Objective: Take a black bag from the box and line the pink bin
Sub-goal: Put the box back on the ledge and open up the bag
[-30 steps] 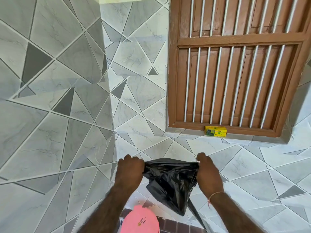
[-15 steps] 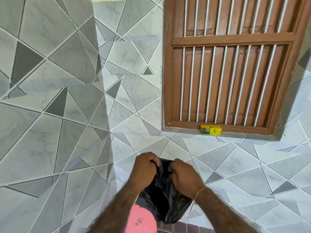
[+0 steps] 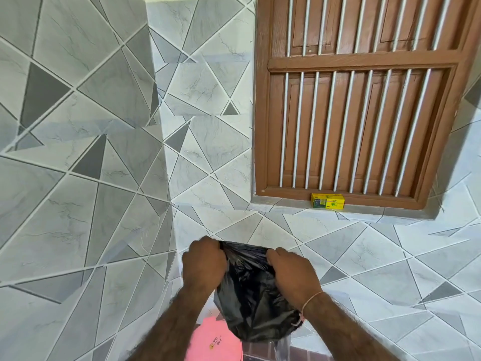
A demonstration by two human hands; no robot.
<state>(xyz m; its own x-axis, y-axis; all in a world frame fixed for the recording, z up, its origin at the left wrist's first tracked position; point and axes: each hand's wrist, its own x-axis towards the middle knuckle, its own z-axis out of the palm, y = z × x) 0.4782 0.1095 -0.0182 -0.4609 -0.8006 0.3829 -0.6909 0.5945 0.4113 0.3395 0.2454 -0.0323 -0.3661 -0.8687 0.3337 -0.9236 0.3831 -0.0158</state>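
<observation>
Head view, single entry. Item one: my left hand [image 3: 204, 265], fingers curled and pinched on the left part of the black bag's top edge. Item two: my right hand [image 3: 292, 273], likewise pressed closed on the right part of that edge, a thin thread band on the wrist. Item three: the black bag [image 3: 256, 303], held in the air between the two hands, its mouth bunched and its crumpled body hanging down below my knuckles. Change recorded: a second before, my hands stood well apart with the bag's top stretched taut between them; half a second before, they had come nearly together; at this moment they had parted a little again, and the bag hung fuller and lower. I judged this as working the two layers of the mouth apart, so the bag was out of the box and the opening step was in hand but not finished. Item four: the pink bin [image 3: 216, 342], at the bottom edge of the view, directly below the bag, only part of it showing; whether the bag's bottom touched it I could not tell. It was not yet lined. Item five: a small yellow box [image 3: 327, 201] on the sill at the foot of the brown barred window [image 3: 364, 100], well apart from my hands. Surround: grey patterned wall tiles [image 3: 91, 152].
</observation>
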